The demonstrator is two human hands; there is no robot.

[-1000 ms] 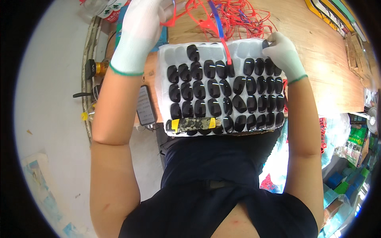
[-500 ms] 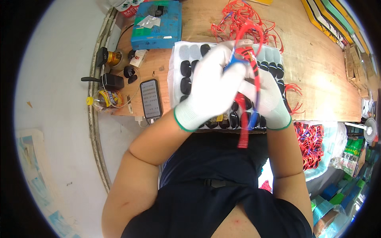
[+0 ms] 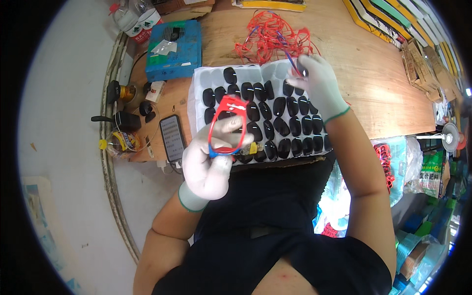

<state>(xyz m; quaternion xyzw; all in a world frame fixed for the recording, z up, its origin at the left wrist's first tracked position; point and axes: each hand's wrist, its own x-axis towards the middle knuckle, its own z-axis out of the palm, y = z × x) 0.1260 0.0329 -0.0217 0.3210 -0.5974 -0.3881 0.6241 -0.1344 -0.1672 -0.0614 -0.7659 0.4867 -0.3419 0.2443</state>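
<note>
Raised over the near left of the lens tray, my left hand (image 3: 209,162) is closed around a red eyeglass frame (image 3: 212,129) with a blue part at its lower end. The frame stands tilted up from my fingers. My right hand (image 3: 319,83) is at the tray's far right corner, fingers pinched around a dark lens (image 3: 303,70). Both hands wear white gloves with green cuffs. Several dark lenses (image 3: 281,126) stand in rows on the white tray (image 3: 199,78). Just beyond my right fingers lies a tangled pile of red frames (image 3: 268,37), some with blue parts.
At the left stand a blue box (image 3: 173,51), a phone (image 3: 171,139), a black boxy device (image 3: 129,121) and a bottle (image 3: 120,142). Yellow-edged stacked boards (image 3: 378,24) line the far right. A basket (image 3: 397,189) of red frames sits below the table's right edge.
My hands have parted. The left has drawn back toward me with the red frame, and the right has moved out to the tray's far right and pinched a lens. The view has shifted slightly.
</note>
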